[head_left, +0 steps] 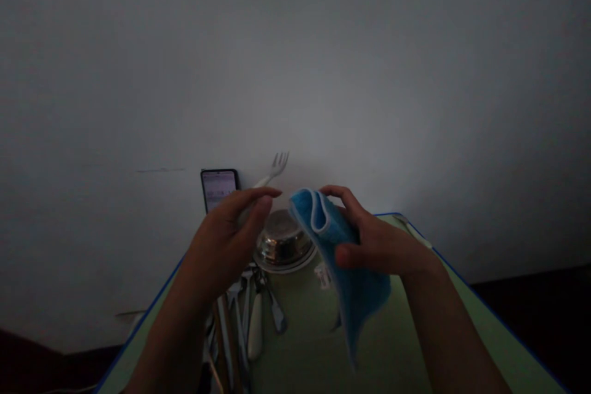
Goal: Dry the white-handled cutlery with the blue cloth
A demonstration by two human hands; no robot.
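My left hand point(233, 231) is closed on a fork point(279, 164) with a pale handle, its tines pointing up and to the right against the wall. Part of the handle is hidden behind my fingers. In my right hand point(369, 228), a blue cloth point(339, 246) with a light edge is gripped between thumb and fingers. It is folded over at the top and its lower corner hangs down over the table. The cloth and the fork are apart.
Beyond my hands a shiny metal bowl point(282, 243) sits on the green table point(305, 345), its right side partly behind the cloth. A phone point(218, 188) stands against the wall point(295, 74). Several utensils, among them a pale-handled one point(255, 329) and a spoon point(277, 315), lie at the left.
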